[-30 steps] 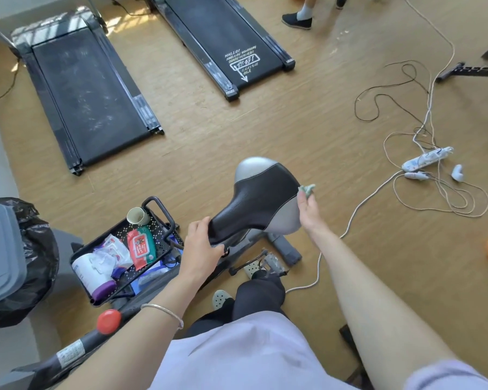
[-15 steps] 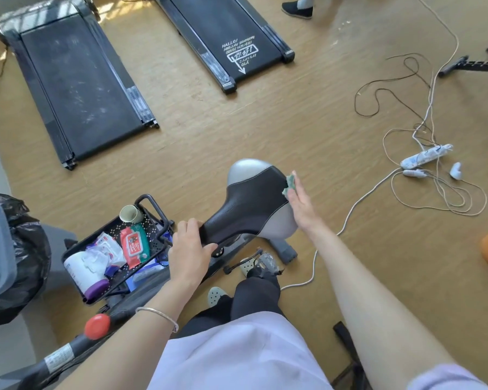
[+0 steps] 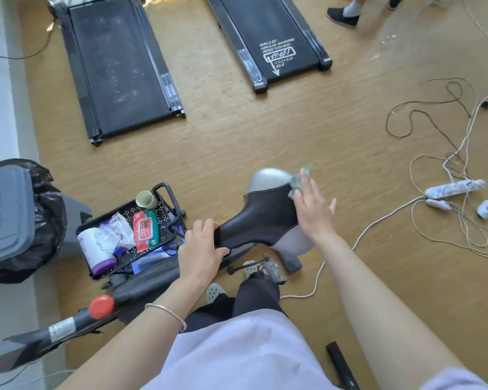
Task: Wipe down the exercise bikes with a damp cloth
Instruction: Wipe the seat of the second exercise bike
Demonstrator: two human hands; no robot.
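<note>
The exercise bike's black and grey saddle (image 3: 261,213) stands in the middle of the view, its frame with a red knob (image 3: 101,306) running down to the lower left. My left hand (image 3: 202,253) grips the saddle's narrow nose. My right hand (image 3: 313,208) lies flat on the wide rear of the saddle, pressing a small greenish cloth (image 3: 299,180) that shows past my fingertips.
A black basket (image 3: 164,218) with wipes, a cup and a bottle stands left of the saddle. A grey bin (image 3: 9,215) in a black bag is further left. Two treadmills (image 3: 116,63) lie ahead. Cables and a power strip (image 3: 454,188) cover the floor at right. A person's feet (image 3: 347,14) are at top right.
My right hand slid the cloth from the saddle's right side up onto its rear top. My left hand kept its hold on the nose. The camera tilted slightly.
</note>
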